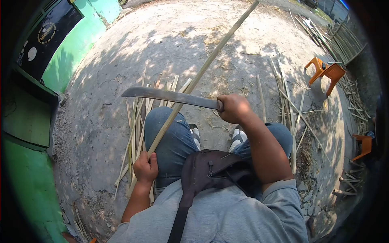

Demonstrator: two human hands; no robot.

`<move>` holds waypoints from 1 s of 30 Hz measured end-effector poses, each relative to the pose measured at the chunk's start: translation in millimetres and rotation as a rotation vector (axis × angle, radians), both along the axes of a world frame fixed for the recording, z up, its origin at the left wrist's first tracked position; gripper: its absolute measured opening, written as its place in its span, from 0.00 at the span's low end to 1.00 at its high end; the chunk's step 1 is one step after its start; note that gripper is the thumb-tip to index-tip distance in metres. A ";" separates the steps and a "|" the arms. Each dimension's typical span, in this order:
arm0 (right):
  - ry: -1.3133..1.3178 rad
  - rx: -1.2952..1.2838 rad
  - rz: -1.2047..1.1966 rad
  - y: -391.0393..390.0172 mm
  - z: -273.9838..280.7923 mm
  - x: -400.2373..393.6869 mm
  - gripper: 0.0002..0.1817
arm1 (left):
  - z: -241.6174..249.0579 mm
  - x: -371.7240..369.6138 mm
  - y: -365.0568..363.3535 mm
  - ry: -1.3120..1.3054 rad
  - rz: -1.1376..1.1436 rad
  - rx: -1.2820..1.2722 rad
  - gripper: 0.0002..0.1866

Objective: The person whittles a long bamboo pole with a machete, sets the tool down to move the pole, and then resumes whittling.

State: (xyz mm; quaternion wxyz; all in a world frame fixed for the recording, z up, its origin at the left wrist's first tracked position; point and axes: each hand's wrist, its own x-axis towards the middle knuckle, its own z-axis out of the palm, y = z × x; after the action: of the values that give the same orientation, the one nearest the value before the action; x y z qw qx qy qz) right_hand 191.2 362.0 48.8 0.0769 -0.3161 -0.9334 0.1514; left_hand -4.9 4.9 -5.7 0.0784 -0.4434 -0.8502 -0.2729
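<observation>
My right hand (235, 107) is closed around the handle of a machete (170, 95), whose long blade points left and crosses over a bamboo strip (216, 50). That strip runs diagonally from the lower left, across my left knee, up to the top of the view. My left hand (146, 167) grips it near its lower end, fingers wrapped round and thumb on top. Beside my left leg, on the ground, lie several more bamboo strips (133, 137). A dark waist bag (206, 170) rests on my lap.
More bamboo strips (286, 101) lie to the right of my legs. An orange plastic stool (326, 73) stands farther right, with another orange piece (362, 146) below it. A green wall (30, 190) runs along the left. Bamboo poles (320, 38) are piled at upper right.
</observation>
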 end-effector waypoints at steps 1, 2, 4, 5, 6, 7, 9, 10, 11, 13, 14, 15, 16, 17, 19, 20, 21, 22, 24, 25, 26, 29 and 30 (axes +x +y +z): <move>0.005 -0.023 -0.039 1.4 2.0 1.4 0.08 | 1.8 0.5 -0.5 0.018 0.007 -0.011 0.25; 0.026 -0.030 -0.039 -0.4 3.5 3.0 0.08 | 3.9 1.4 -0.8 0.009 0.004 -0.005 0.25; 0.053 -0.052 0.014 -9.6 13.5 6.1 0.07 | 9.3 2.1 1.2 -0.007 -0.007 0.008 0.26; 0.067 -0.063 0.037 -15.0 16.6 6.9 0.07 | 12.5 1.9 0.2 -0.052 -0.013 -0.009 0.26; 0.068 0.013 0.088 -20.7 16.8 6.6 0.07 | 16.6 2.1 -2.4 -0.098 -0.019 -0.028 0.26; 0.019 0.021 0.125 -25.6 18.0 6.4 0.07 | 20.8 3.2 -3.8 -0.147 -0.025 -0.050 0.26; -0.081 0.033 0.210 -34.3 23.9 4.9 0.08 | 31.5 9.9 -4.1 -0.190 -0.037 -0.065 0.26; -0.128 0.077 0.237 -37.0 27.2 3.4 0.09 | 34.9 11.7 -5.1 -0.210 -0.039 -0.075 0.26; -0.139 0.072 0.223 -35.9 24.4 2.1 0.08 | 31.6 9.9 -7.1 -0.167 -0.036 -0.082 0.26; -0.163 0.060 0.193 -28.8 15.5 0.7 0.07 | 22.3 5.0 -11.2 -0.081 -0.031 -0.098 0.26; -0.129 0.011 0.153 -21.1 11.6 1.0 0.07 | 20.0 3.5 -13.0 -0.074 -0.025 -0.105 0.26; -0.098 -0.035 0.113 -11.1 10.8 1.9 0.07 | 19.2 3.4 -13.1 -0.070 -0.020 -0.110 0.26; -0.068 -0.077 0.071 -3.9 10.8 2.9 0.08 | 18.3 3.9 -12.5 -0.066 -0.016 -0.110 0.26; -0.026 -0.088 0.005 0.5 10.9 3.4 0.09 | 18.0 5.1 -11.2 -0.057 -0.010 -0.117 0.27; 0.060 -0.108 -0.127 4.2 15.5 4.2 0.10 | 18.9 7.7 -9.8 -0.039 0.003 -0.131 0.27; 0.092 -0.127 -0.124 3.8 15.3 5.6 0.12 | 19.0 7.9 -10.1 -0.029 0.003 -0.135 0.27; 0.077 -0.147 -0.106 1.2 14.3 6.1 0.11 | 19.1 7.9 -10.3 -0.020 0.002 -0.140 0.27; 0.062 -0.167 -0.088 -2.7 13.3 6.3 0.11 | 18.9 7.9 -9.8 -0.012 0.001 -0.145 0.28; -0.035 -0.173 0.003 -12.5 15.9 5.5 0.11 | 17.5 8.2 -9.1 -0.006 0.001 -0.140 0.27; -0.114 -0.160 0.078 -19.3 19.5 3.5 0.10 | 16.9 8.7 -9.0 -0.003 0.002 -0.138 0.27; -0.154 -0.138 0.146 -26.9 17.4 1.0 0.10 | 16.5 9.4 -8.5 0.005 0.000 -0.131 0.27; -0.218 -0.049 0.242 -38.8 15.1 -7.6 0.10 | 13.9 9.0 -8.3 0.008 -0.003 -0.109 0.26; -0.221 -0.064 0.231 -37.1 16.6 -8.7 0.10 | 9.6 7.9 -9.6 -0.009 -0.005 -0.101 0.26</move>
State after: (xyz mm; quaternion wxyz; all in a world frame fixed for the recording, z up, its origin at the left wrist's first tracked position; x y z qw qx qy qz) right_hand 182.5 325.0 65.3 -0.0540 -0.2239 -0.9610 0.1531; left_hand 2.9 -4.7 3.9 0.0514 -0.4476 -0.8621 -0.2319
